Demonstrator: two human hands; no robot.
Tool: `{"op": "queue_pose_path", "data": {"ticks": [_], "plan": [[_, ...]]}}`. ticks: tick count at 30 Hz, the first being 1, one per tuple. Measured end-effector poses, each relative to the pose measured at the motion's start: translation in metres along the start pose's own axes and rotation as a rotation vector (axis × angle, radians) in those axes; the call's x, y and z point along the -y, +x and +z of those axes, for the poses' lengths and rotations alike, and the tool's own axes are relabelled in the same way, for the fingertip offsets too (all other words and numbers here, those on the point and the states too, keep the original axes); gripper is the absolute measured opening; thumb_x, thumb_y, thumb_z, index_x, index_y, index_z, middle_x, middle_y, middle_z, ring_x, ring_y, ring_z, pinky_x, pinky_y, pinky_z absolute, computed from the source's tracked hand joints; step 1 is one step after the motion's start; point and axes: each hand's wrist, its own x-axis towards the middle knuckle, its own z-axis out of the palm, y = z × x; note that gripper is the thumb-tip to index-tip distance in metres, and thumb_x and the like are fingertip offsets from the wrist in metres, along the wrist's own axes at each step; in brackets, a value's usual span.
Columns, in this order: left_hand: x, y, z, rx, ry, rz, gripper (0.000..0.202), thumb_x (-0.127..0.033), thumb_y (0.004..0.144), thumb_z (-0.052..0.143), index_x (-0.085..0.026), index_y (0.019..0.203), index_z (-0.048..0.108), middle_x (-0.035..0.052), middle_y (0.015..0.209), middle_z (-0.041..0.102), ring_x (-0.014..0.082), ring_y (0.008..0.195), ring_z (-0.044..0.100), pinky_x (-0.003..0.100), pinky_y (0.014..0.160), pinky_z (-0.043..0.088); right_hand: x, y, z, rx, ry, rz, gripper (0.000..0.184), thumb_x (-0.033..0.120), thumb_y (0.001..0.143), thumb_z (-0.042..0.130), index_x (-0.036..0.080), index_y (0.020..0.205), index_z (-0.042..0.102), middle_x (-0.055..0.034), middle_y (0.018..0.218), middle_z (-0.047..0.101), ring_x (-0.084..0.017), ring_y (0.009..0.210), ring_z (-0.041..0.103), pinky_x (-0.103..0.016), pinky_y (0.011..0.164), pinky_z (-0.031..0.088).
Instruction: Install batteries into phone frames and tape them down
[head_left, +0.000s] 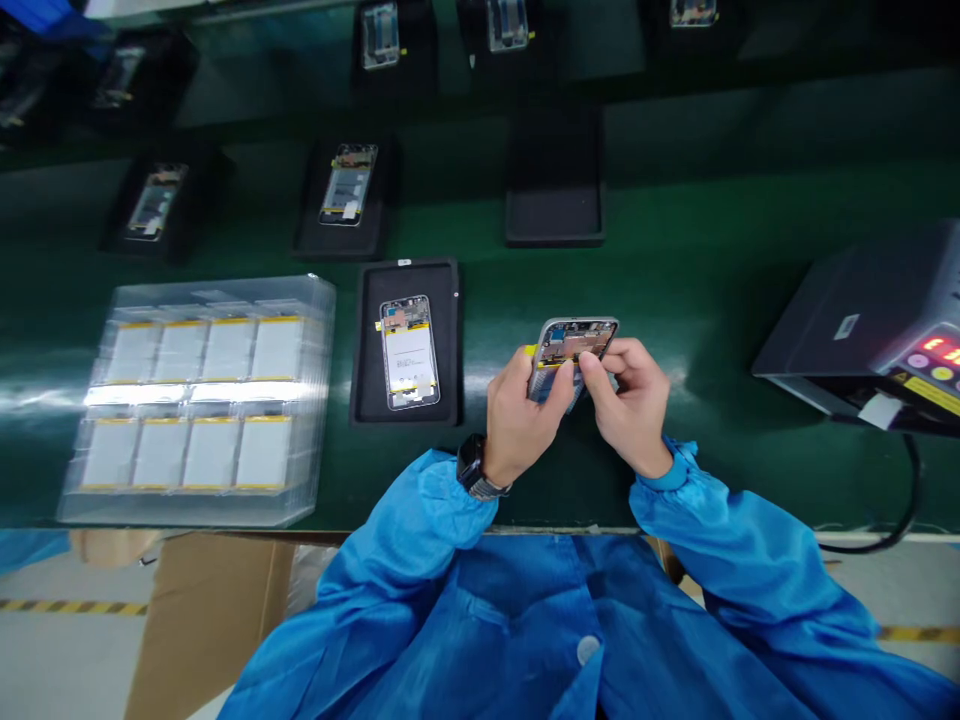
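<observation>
My left hand and my right hand together hold an open smartphone frame above the green bench mat. The phone's circuit board shows, and a strip of yellow tape runs along its near part. My fingers hide its lower half, where a pale blue film shows between them. To the left, another phone frame with a battery fitted lies in a black foam tray. Further left, a clear plastic tray stack holds several flat batteries edged in yellow.
Several more black trays stand in rows toward the far side of the bench, most holding phone frames. A grey machine with a red digital display and a black cable sits at the right. A cardboard box stands below the near edge.
</observation>
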Motion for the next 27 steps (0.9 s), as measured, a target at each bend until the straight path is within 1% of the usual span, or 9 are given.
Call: {"op": "queue_pose_path", "data": {"ticks": [2,5,9,11,15,18,27], "plan": [[0.000,0.000,0.001,0.019,-0.031,-0.059,0.021,-0.038,0.093,0.068,-0.019,0.091,0.061,-0.0001,0.077,0.063,0.0121,0.065,0.055,0.024,0.063,0.042,0.000,-0.001,0.001,-0.037,-0.042,-0.030,0.019,0.038,0.097,0.070,0.021,0.095,0.064,-0.0001,0.081,0.071,-0.015,0.072,0.067,-0.025,0.068,0.053],[0.000,0.003,0.002,0.046,-0.107,-0.155,0.025,-0.042,0.091,0.071,-0.018,0.094,0.065,0.0008,0.080,0.066,0.0121,0.066,0.056,0.024,0.063,0.043,0.001,-0.003,0.003,-0.060,-0.072,-0.036,0.019,0.038,0.096,0.070,0.021,0.091,0.062,0.0007,0.077,0.070,-0.014,0.067,0.065,-0.024,0.064,0.051],[-0.002,0.008,0.002,0.070,-0.195,-0.236,0.025,-0.041,0.091,0.070,-0.017,0.090,0.067,0.0004,0.078,0.065,0.0117,0.066,0.054,0.022,0.061,0.043,0.003,-0.005,0.004,-0.043,-0.077,-0.021,0.018,0.039,0.098,0.068,0.021,0.097,0.064,0.0004,0.078,0.071,-0.014,0.068,0.066,-0.025,0.065,0.051],[-0.002,0.010,0.002,0.070,-0.208,-0.240,0.023,-0.039,0.090,0.070,-0.016,0.089,0.067,-0.0003,0.075,0.064,0.0112,0.065,0.053,0.022,0.059,0.042,0.003,-0.006,0.004,-0.031,-0.079,-0.024,0.017,0.038,0.098,0.068,0.021,0.100,0.064,0.0002,0.079,0.072,-0.015,0.070,0.067,-0.025,0.066,0.052],[-0.004,0.011,0.003,0.026,-0.203,-0.223,0.019,-0.034,0.087,0.072,-0.016,0.088,0.067,-0.0006,0.074,0.064,0.0110,0.064,0.054,0.022,0.059,0.042,0.004,-0.006,0.004,-0.034,-0.077,-0.031,0.017,0.036,0.097,0.069,0.021,0.094,0.063,0.0005,0.078,0.071,-0.014,0.068,0.065,-0.025,0.067,0.051],[-0.004,0.010,0.005,-0.012,-0.201,-0.220,0.017,-0.032,0.085,0.072,-0.016,0.087,0.067,-0.0005,0.074,0.064,0.0110,0.064,0.055,0.022,0.059,0.042,0.005,-0.005,0.004,-0.025,-0.072,-0.031,0.017,0.037,0.097,0.068,0.021,0.093,0.062,0.0007,0.076,0.069,-0.014,0.066,0.063,-0.025,0.065,0.050],[-0.002,0.009,0.010,-0.033,-0.234,-0.244,0.019,-0.033,0.084,0.073,-0.015,0.088,0.068,-0.0001,0.074,0.065,0.0111,0.063,0.054,0.022,0.058,0.043,0.004,-0.004,0.004,-0.020,-0.105,0.018,0.024,0.041,0.095,0.069,0.020,0.086,0.060,0.0020,0.069,0.063,-0.013,0.062,0.057,-0.024,0.060,0.045]]}}
